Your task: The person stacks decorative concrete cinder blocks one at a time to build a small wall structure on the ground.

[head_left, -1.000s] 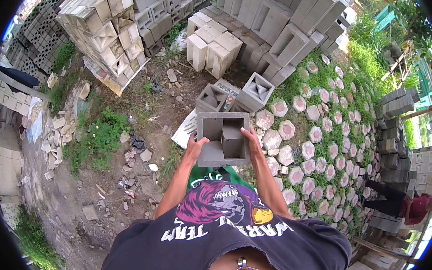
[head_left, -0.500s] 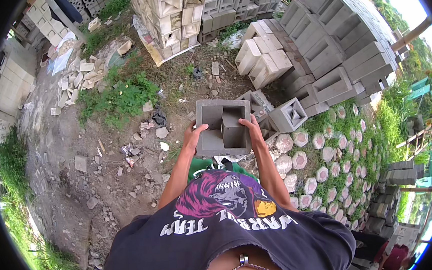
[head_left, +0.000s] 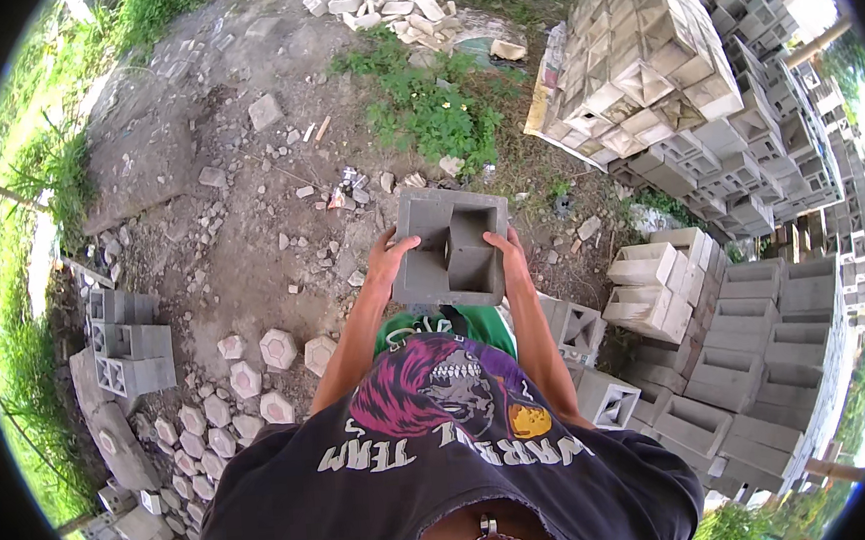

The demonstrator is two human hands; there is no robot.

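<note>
Swung left since a second ago, the block (head_left: pixel 448 248) now hangs over bare dirt (head_left: pixel 239 233), held chest-high, left hand (head_left: pixel 389 263) and right hand (head_left: pixel 508 261) wrapped on its sides. Keep both grips even, block level.

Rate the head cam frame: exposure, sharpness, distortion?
Head view: daylight, mostly soft shadows; sky at the right rim blown out. The grey concrete block held in the left hand and right hand is sharp, with no motion blur. Strong fisheye: the stacked blocks curve toward the rim, inside a black vignette.
</note>
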